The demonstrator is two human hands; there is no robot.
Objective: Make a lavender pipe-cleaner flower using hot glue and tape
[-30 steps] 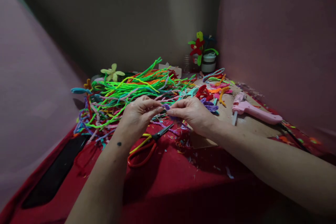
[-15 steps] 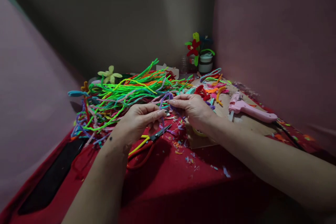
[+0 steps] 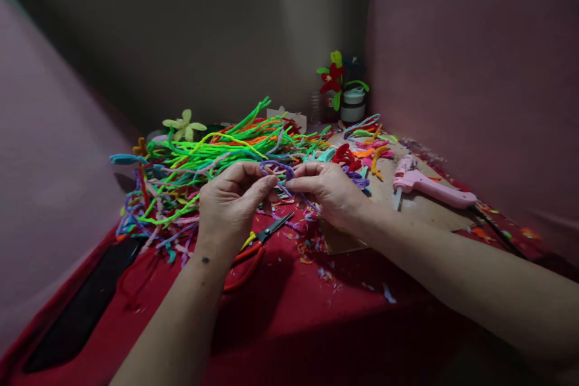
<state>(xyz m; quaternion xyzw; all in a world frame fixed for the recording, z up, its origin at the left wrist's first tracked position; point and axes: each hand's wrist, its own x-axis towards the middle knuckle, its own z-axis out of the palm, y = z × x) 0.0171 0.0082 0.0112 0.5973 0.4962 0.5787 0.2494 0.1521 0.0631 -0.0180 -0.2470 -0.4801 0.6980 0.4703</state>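
Purple fuzzy stem (image 3: 277, 163), bent in a loop, held just above and beyond the scissors (image 3: 274, 227). Left hand (image 3: 230, 196): grip pinching its left part, thumb against forefinger. Right hand (image 3: 328, 190): grip pinching the same stem by the thicker purple bit. Scissors on red-covered desk (image 3: 280, 319), handles partly behind left wrist. Beyond the scissors, a heap of bright stems (image 3: 230, 148), mostly green. Right of them, pink glue gun (image 3: 436, 192) on cardboard (image 3: 425, 217). Left, flat black object (image 3: 85, 307).

One head-worn view, looking forward and down, fairly close above the red cloth (image 3: 289, 325), grey wall (image 3: 203, 30) beyond
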